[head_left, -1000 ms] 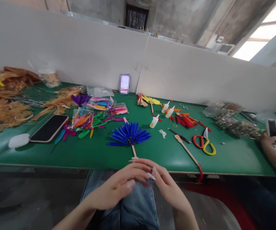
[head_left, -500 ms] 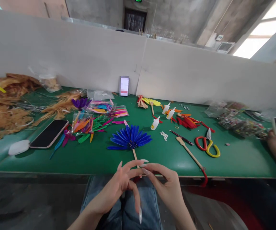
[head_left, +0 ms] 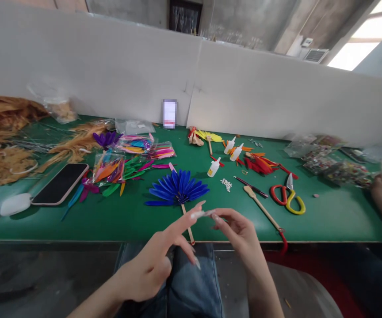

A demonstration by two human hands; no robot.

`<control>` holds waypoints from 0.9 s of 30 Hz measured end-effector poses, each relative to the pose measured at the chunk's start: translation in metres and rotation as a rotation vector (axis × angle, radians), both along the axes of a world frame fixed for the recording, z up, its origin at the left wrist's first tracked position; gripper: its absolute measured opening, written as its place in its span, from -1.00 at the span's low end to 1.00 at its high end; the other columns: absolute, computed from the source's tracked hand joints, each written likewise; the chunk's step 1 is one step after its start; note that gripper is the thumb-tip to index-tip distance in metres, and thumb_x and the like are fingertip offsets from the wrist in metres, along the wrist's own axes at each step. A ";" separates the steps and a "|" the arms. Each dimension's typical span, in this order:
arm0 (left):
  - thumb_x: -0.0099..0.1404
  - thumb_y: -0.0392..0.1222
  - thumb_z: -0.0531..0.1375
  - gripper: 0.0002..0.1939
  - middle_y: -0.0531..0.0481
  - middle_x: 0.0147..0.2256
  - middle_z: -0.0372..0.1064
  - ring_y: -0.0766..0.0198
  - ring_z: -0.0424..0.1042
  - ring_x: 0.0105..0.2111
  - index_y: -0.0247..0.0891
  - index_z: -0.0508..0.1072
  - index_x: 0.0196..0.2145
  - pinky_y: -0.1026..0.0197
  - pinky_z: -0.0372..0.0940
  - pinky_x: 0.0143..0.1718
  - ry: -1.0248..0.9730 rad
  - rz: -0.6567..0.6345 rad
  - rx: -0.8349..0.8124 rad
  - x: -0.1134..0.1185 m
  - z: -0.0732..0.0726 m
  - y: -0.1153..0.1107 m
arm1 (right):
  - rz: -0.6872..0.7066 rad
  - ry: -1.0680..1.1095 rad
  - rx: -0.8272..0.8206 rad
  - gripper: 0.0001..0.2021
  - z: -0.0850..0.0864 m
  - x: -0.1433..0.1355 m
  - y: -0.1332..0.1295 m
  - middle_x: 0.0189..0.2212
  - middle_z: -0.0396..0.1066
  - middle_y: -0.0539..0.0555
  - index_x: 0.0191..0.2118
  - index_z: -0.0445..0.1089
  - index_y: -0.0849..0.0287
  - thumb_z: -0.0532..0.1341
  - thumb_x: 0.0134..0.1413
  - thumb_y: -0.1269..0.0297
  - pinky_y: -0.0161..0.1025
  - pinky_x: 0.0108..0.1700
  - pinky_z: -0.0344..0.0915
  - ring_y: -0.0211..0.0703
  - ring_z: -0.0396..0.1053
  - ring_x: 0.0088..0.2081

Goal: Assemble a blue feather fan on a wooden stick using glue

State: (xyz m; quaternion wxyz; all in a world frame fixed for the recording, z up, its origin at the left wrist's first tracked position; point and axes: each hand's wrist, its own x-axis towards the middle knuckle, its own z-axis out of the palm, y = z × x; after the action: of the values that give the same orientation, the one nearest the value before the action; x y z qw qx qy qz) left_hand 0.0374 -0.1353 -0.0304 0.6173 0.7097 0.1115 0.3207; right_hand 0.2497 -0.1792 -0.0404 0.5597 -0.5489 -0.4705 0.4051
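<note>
My left hand point(head_left: 159, 251) is held over the table's front edge with its fingers stretched apart, the index finger pointing to the right. My right hand point(head_left: 235, 229) has thumb and forefinger pinched together at that left fingertip. Whatever is in the pinch, if anything, is too small to make out. Just beyond the hands lies a fan of blue feathers point(head_left: 179, 187) on a pale wooden handle point(head_left: 188, 223), partly behind my left fingers. Small white beads point(head_left: 226, 184) lie in a heap to its right, near a white glue bottle point(head_left: 214, 168).
On the right lie a pencil point(head_left: 250, 186), a wooden stick point(head_left: 262, 207) with a red cord, and scissors point(head_left: 288, 194). Bagged feathers point(head_left: 108, 169) and a phone point(head_left: 60, 184) are on the left. At far right a person's hand point(head_left: 381, 190) holds a phone.
Both hands have risen slightly from the table edge. My left index finger has straightened, and the right hand's pinch has moved up with its tip. The view has tilted down a little.
</note>
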 end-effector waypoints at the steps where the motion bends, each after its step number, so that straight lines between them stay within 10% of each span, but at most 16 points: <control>1: 0.29 0.33 -0.23 -0.35 -0.14 0.34 -0.27 0.20 0.50 -0.31 0.20 -0.14 0.29 -0.08 0.32 -0.08 -0.077 -0.036 -0.118 0.006 0.003 0.002 | 0.055 0.006 -0.008 -0.81 0.003 -0.002 0.003 -0.25 0.52 0.10 -0.24 0.49 0.13 0.29 0.04 0.16 -0.27 -0.23 0.44 -0.12 0.46 -0.19; 7: 0.23 0.41 -0.27 -0.32 -0.11 0.33 -0.22 0.21 0.55 -0.42 0.31 -0.21 0.27 0.03 0.42 -0.32 -0.367 -0.186 -0.517 0.033 0.009 0.015 | 0.310 -0.035 -0.019 -0.74 0.022 -0.027 0.017 -0.28 0.50 0.07 -0.13 0.46 0.11 0.25 0.07 0.14 -0.30 -0.34 0.41 -0.19 0.46 -0.32; 13: 0.23 0.42 -0.22 -0.30 -0.13 0.33 -0.23 0.20 0.54 -0.43 0.27 -0.17 0.28 0.07 0.41 -0.36 -0.360 -0.137 -0.532 0.026 0.012 0.023 | 0.136 -0.282 0.161 -0.85 0.029 -0.028 0.021 -0.47 0.47 0.01 -0.39 0.45 0.15 0.19 0.15 0.28 -0.36 -0.36 0.33 -0.29 0.39 -0.42; 27: 0.30 0.33 -0.39 -0.30 -0.22 0.27 0.00 0.34 0.46 -0.59 0.06 -0.03 0.28 0.11 0.38 -0.44 -0.336 0.027 -0.628 0.011 0.015 0.029 | -0.187 0.096 0.414 -0.83 0.041 0.029 0.018 -0.49 0.49 0.00 -0.42 0.50 0.08 0.21 0.15 0.26 -0.38 -0.60 0.29 -0.33 0.34 -0.57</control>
State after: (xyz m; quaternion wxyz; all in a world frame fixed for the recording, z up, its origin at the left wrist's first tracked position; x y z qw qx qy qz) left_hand 0.0487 -0.1059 -0.0156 0.8109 0.4210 0.1111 0.3910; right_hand 0.2787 -0.1610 0.0003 0.7173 -0.4434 -0.4636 0.2721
